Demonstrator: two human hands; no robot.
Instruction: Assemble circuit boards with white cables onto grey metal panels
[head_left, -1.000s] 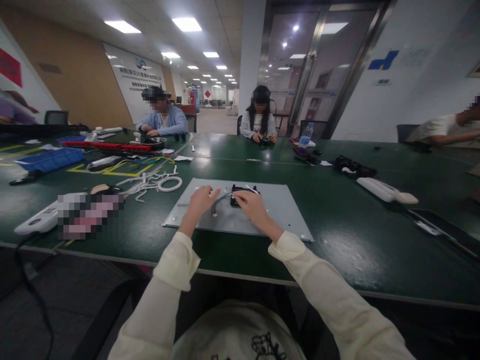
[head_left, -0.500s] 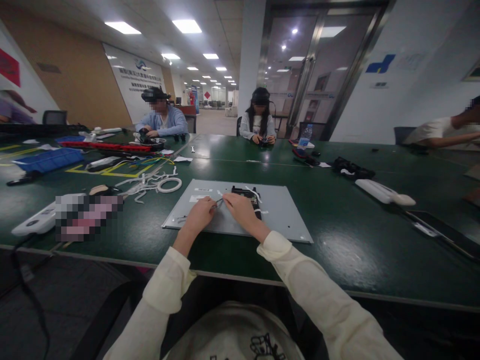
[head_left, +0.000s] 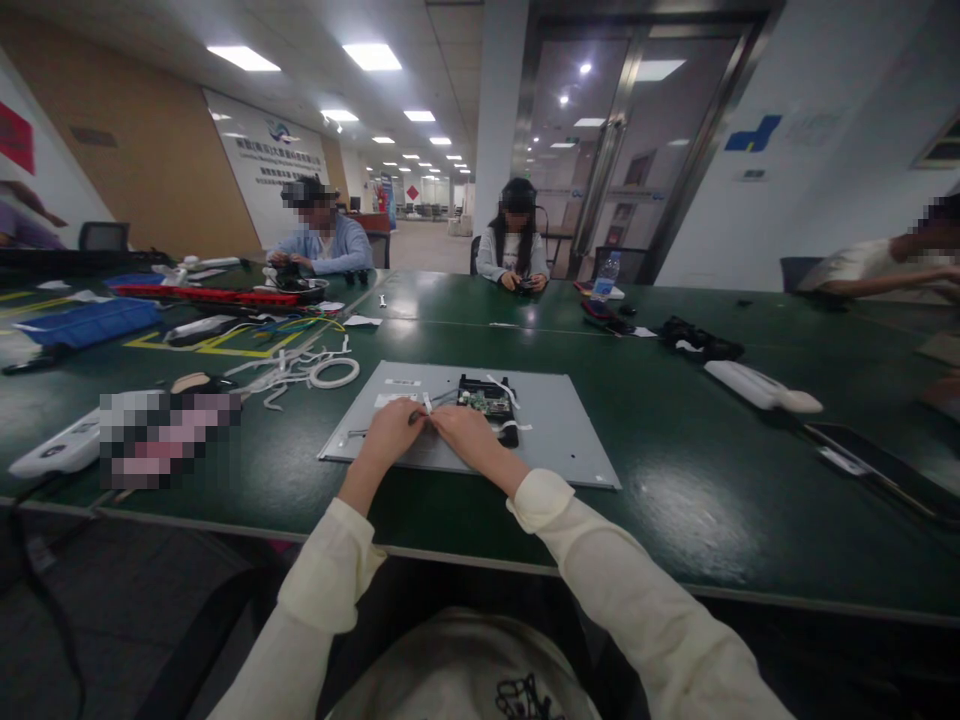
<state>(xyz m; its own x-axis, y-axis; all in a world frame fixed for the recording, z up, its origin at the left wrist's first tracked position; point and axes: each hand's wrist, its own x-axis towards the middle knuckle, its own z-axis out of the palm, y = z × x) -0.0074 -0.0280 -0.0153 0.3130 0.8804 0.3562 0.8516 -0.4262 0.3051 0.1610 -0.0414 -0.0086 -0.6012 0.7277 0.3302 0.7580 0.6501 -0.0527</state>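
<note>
**Fingers [head_left: 411, 411] of both hands drawn close over a grey panel [head_left: 555, 445]**

The left hand [head_left: 388, 432] has its fingers narrowed on a dark cable [head_left: 444, 396], which leads toward a green circuit board [head_left: 487, 402]. The right hand [head_left: 471, 437] has its fingertips just beside the left ones, next to a small white strip [head_left: 427, 402]; whether they grip it or the cable, I cannot tell.

The board sits in a black frame [head_left: 510, 437] on the panel, to the right of the fingertips, with white strips across the frame's right side. The panel lies flat on the green desk [head_left: 645, 400], near its front edge.

To the left are a white ring [head_left: 335, 374] with loose white cords [head_left: 281, 372], and a blue tray [head_left: 90, 325] farther out. A bottle [head_left: 606, 277] stands beyond, on the right. Across the desk sit two people [head_left: 514, 245].
</note>
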